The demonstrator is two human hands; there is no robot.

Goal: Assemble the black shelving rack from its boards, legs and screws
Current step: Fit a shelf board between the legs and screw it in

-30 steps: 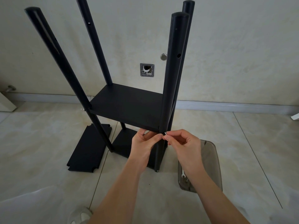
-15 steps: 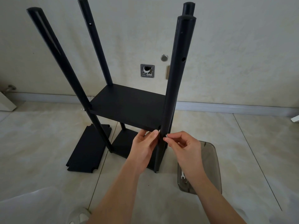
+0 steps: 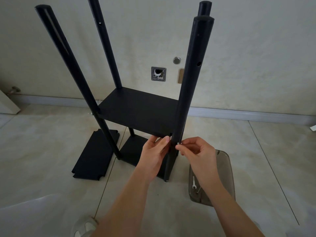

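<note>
Rack [image 3: 140,115] upright on floor, spare board [image 3: 95,156] flat beside it. Left hand [image 3: 153,154] fingers steady shelf corner w/ near leg [image 3: 186,100] so holes align; right hand [image 3: 196,151] fingers pinch screw [image 3: 178,143] at leg.

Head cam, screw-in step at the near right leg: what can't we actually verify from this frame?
- Screw: only a small silvery tip shows between the right hand fingers; thread engagement is hidden by the near right leg.
- Shelf board corner joint: covered by the left hand.
- Tray contents: partly behind the right forearm; small parts beside the wrench unreadable.
</note>
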